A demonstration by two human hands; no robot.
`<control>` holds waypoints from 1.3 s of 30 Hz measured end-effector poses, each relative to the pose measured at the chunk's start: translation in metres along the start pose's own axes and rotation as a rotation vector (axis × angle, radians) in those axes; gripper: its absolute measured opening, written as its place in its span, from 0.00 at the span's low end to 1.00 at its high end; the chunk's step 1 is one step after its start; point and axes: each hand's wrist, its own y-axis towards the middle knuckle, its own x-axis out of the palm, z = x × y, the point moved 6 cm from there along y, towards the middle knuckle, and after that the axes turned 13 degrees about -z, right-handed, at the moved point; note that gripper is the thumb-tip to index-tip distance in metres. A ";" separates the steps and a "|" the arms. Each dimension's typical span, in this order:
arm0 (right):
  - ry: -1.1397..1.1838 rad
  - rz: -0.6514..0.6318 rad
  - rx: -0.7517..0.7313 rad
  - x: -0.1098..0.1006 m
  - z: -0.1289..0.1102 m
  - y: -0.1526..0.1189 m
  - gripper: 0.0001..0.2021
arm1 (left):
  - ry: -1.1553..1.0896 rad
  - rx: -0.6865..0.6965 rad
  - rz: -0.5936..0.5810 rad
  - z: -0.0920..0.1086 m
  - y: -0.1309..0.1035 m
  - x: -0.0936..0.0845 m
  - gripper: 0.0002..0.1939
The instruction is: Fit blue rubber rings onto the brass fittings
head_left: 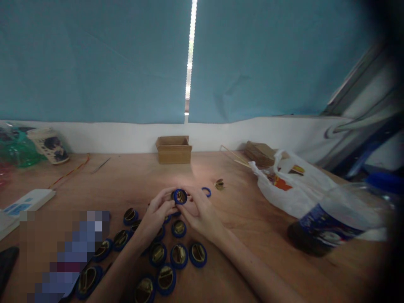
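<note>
Between my two hands, over the middle of the table, is a round blue-rimmed piece (180, 196) with a gold-coloured metal part inside its ring. My left hand (160, 207) grips it from the left, fingers and thumb bent in. From the other side, my right hand (199, 211) pinches the same piece. Just beyond the right hand lie a loose blue ring (206, 192) and a small gold metal clip piece (219, 184). Several similar round pieces (179, 256) rest on the table below and left of my hands, some partly hidden by my left forearm.
A small open cardboard box (174, 154) stands at the back wall. To the right are a white plastic bag (284, 195) and a large bottle of dark drink (331, 227). On the left are a paper cup (50, 145) and a white device (30, 202). A pixelated patch covers the lower left.
</note>
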 end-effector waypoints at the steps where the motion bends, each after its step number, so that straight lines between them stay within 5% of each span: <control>1: -0.009 0.005 -0.011 -0.001 -0.001 0.000 0.21 | 0.007 0.000 -0.001 0.000 0.000 0.000 0.18; 21: -0.088 -0.012 0.008 0.001 -0.001 -0.003 0.24 | 0.212 0.061 -0.048 0.003 0.000 -0.001 0.18; 39: 0.095 0.042 0.070 0.000 0.005 -0.002 0.26 | 0.061 0.035 -0.052 0.000 0.004 -0.004 0.23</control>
